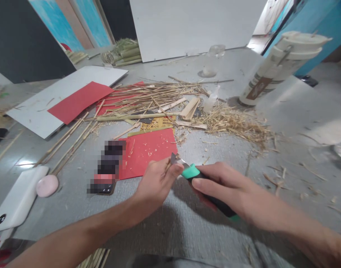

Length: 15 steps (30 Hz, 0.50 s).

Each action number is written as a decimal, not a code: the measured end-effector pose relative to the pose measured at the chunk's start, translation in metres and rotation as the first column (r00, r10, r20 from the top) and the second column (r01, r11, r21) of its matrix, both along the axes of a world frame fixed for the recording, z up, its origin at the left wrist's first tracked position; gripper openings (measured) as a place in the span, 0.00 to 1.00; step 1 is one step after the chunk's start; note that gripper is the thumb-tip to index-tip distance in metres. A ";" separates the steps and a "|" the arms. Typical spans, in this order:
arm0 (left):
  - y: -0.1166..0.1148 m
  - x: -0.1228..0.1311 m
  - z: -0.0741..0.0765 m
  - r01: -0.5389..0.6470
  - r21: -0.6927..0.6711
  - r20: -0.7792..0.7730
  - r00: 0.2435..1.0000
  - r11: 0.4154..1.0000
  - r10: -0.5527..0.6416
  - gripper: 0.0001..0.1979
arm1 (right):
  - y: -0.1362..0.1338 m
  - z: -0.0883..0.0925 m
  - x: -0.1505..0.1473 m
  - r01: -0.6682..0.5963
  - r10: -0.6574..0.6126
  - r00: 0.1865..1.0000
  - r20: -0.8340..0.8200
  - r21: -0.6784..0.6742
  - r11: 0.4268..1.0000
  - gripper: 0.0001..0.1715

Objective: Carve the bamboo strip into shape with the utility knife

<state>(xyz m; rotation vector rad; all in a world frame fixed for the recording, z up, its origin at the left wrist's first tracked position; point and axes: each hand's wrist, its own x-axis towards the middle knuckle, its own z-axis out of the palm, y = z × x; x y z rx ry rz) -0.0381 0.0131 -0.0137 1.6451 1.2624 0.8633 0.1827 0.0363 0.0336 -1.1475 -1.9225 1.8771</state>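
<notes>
My right hand point(232, 186) is wrapped round the black and green handle of a utility knife point(190, 171). Its blade points up and to the left, right at the fingertips of my left hand point(155, 182). Those fingers are pinched on a small thin piece of straw point(168, 166), mostly hidden by the thumb and the blade. Just beyond my hands lies a red sheet point(150, 152) with pale shavings scattered on it. A dark phone point(106, 188), largely pixelated, rests on the table left of that sheet.
Long dry stalks point(156, 93) are heaped mid-table, with a pile of straw shavings point(234, 124) to their right. A white cylindrical container point(279, 67) stands at the right. At left are a white power bank point(19, 197), a round pink object point(47, 186) and a white board point(42, 115).
</notes>
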 end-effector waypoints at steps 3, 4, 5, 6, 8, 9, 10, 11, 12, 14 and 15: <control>0.001 0.002 -0.001 0.000 -0.013 0.051 0.999 1.000 0.001 0.32 | -0.002 0.001 -0.003 0.017 -0.017 1.000 0.004 0.047 0.999 0.33; 0.002 0.002 -0.001 0.013 -0.018 0.067 0.998 1.000 -0.011 0.32 | -0.002 0.001 -0.003 0.010 -0.010 1.000 -0.010 0.014 1.000 0.33; 0.004 0.003 -0.001 0.030 -0.023 0.082 0.996 0.999 -0.028 0.33 | -0.002 0.000 -0.002 -0.001 -0.001 0.999 -0.033 -0.035 0.999 0.32; 0.005 0.003 0.000 0.054 -0.033 0.098 0.994 0.998 -0.051 0.34 | -0.002 -0.002 -0.001 -0.016 0.010 0.998 -0.063 -0.091 0.996 0.31; 0.008 0.004 0.002 0.111 -0.049 0.138 0.985 0.993 -0.103 0.36 | 0.001 -0.005 0.003 -0.055 0.030 0.991 -0.133 -0.187 0.981 0.28; 0.010 0.004 0.003 0.135 -0.057 0.156 0.980 0.989 -0.125 0.36 | 0.003 -0.007 0.005 -0.077 0.042 0.985 -0.165 -0.215 0.974 0.27; 0.010 0.004 0.004 0.154 -0.065 0.173 0.975 0.986 -0.141 0.37 | 0.005 -0.009 0.007 -0.097 0.053 0.981 -0.189 -0.234 0.967 0.25; 0.011 0.004 0.004 0.167 -0.071 0.189 0.970 0.983 -0.151 0.37 | 0.007 -0.009 0.009 -0.112 0.061 0.977 -0.203 -0.249 0.962 0.24; 0.012 0.004 0.005 0.176 -0.077 0.201 0.967 0.981 -0.157 0.37 | 0.009 -0.010 0.010 -0.123 0.069 0.976 -0.208 -0.260 0.958 0.23; 0.012 0.003 0.004 0.190 -0.092 0.203 0.965 0.977 -0.168 0.36 | 0.011 -0.009 0.010 -0.137 0.080 0.975 -0.208 -0.272 0.953 0.23; 0.012 0.002 0.003 0.188 -0.095 0.189 0.968 0.978 -0.168 0.36 | 0.012 -0.008 0.010 -0.132 0.078 0.977 -0.199 -0.271 0.953 0.23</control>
